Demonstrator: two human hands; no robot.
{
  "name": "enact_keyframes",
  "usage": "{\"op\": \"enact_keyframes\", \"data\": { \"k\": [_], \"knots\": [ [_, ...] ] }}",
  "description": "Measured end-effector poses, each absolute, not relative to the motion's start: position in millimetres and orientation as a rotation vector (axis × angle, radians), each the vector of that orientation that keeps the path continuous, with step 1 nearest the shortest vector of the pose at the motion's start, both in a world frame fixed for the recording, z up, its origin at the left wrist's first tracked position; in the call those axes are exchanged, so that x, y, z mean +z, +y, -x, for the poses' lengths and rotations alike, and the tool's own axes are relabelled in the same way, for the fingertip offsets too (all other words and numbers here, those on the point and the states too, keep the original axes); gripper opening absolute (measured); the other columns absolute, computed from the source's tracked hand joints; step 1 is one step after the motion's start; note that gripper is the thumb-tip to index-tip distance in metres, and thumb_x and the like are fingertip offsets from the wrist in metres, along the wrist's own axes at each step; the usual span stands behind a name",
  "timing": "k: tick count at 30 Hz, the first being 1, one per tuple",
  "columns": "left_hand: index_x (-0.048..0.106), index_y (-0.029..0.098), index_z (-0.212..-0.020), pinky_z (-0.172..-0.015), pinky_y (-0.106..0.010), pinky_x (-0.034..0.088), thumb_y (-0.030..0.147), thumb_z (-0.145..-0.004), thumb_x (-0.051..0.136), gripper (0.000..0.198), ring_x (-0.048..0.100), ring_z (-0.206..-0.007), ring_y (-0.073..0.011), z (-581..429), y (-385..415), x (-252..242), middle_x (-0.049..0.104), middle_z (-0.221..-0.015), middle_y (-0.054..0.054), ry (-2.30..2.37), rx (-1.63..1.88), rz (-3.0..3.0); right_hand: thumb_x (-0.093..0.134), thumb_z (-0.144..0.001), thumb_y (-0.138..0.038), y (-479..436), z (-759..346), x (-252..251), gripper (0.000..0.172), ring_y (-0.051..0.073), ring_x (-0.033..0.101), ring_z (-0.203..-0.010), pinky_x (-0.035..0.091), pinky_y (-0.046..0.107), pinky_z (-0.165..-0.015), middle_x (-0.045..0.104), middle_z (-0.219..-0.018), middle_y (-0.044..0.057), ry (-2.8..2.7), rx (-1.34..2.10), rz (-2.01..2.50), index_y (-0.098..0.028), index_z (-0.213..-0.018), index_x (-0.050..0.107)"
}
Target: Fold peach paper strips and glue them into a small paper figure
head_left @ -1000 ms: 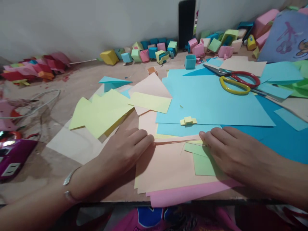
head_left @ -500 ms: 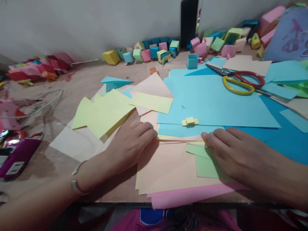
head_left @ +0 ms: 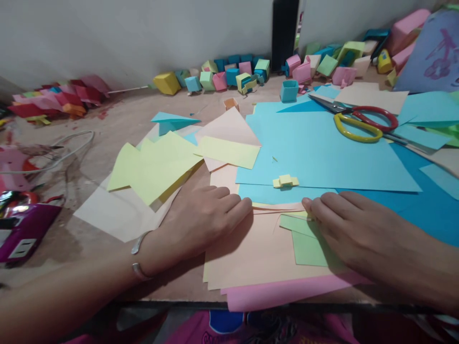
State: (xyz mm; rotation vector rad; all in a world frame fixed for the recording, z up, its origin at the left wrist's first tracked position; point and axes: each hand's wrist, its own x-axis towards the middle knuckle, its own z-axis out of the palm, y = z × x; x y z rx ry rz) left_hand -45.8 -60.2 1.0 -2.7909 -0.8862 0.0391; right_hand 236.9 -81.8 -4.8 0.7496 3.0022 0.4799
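Note:
My left hand point(head_left: 211, 212) lies with curled fingers at the upper edge of a peach paper point(head_left: 247, 260), its fingertips on the thin folded edge there. At the other end of that edge, my right hand point(head_left: 344, 224) is closed, thumb and fingers pinching the paper; what else is under it is hidden. Between the hands runs the narrow peach and yellow edge. A pale green paper piece point(head_left: 308, 248) lies partly beneath my right hand. Just above the edge sits a small folded yellow paper piece point(head_left: 286, 181) on a light blue sheet point(head_left: 322, 157).
Scissors point(head_left: 358, 123) with red and yellow handles lie at the right. Yellow-green sheets point(head_left: 158, 165) lie to the left. Small folded paper boxes point(head_left: 207, 80) line the wall. A purple device point(head_left: 28, 231) and a cable point(head_left: 71, 148) are at the far left. Pink paper point(head_left: 272, 292) overhangs the table's front edge.
My left hand has slid to the right along the peach paper's edge, closer to my right hand. My right hand stays nearly in place. The view shifts slightly.

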Motion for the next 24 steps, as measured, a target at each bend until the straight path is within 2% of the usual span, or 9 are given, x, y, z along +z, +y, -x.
{"op": "enact_keyframes", "data": {
  "k": [6,18,24],
  "knots": [
    [0.060,0.015,-0.089,-0.060,-0.032,0.036,0.011,-0.093,0.042,0.019,0.049,-0.071,-0.0186,51.5,-61.3,6.5,0.059,-0.079,-0.006,-0.908,0.017,2.847,0.058,-0.063,-0.011,-81.8,-237.0,-3.1,0.016,0.025,0.042,-0.074,0.026,0.037,-0.061,0.059,-0.085,0.014,3.012,0.496,-0.737,-0.014,-0.076,0.068],
    [0.060,0.012,-0.083,-0.057,-0.032,0.038,0.007,-0.093,0.038,0.025,0.053,-0.071,-0.0199,59.0,-65.9,5.4,0.062,-0.078,-0.009,-0.742,-0.195,2.801,0.058,-0.066,-0.013,-83.6,-239.7,-5.9,0.021,0.026,0.044,-0.078,0.028,0.038,-0.063,0.061,-0.094,0.016,2.997,0.476,-0.746,-0.012,-0.084,0.070],
    [0.061,0.011,-0.095,-0.058,-0.033,0.041,0.006,-0.091,0.039,0.023,0.053,-0.072,-0.0205,64.5,-70.4,2.4,0.063,-0.080,-0.009,-0.691,-0.249,2.787,0.058,-0.065,-0.012,-83.1,-239.1,-4.8,0.018,0.027,0.045,-0.079,0.028,0.038,-0.062,0.062,-0.093,0.017,3.012,0.473,-0.741,-0.013,-0.078,0.070]
  ]
}}
